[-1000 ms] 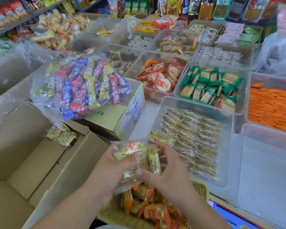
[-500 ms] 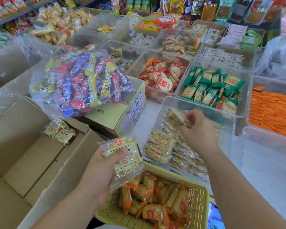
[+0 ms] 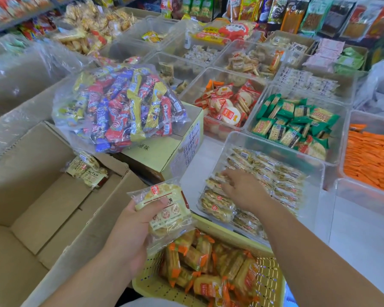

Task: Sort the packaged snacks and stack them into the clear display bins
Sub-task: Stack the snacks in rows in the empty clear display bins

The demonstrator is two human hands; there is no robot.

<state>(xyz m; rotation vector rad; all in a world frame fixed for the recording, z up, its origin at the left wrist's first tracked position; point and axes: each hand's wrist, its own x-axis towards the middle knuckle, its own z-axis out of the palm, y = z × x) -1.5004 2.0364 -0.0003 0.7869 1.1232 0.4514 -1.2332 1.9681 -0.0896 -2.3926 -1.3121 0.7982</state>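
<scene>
Soft, even light is falling across the white counter (image 3: 200, 160), while a shelf rack (image 3: 24, 18) is standing beyond its far left corner and a hanging display rack (image 3: 319, 16) is rising behind its far edge.

A handful of pale-yellow cracker packets (image 3: 166, 209), clear-wrapped with a red logo, sat tilted in the left hand (image 3: 129, 231), its thumb pinching the top one. The clear display bin (image 3: 315, 189) stood near the worktop's front edge. Rows of matching packets (image 3: 277, 173) lay flat and overlapping across its floor, with thicker ones piled at its near-left corner. The right hand (image 3: 244, 191) lay fingers-down on the packets by the bin's left wall. Behind it, another clear bin (image 3: 339, 138) held green-wrapped crackers (image 3: 293, 122) in a loose heap.
</scene>
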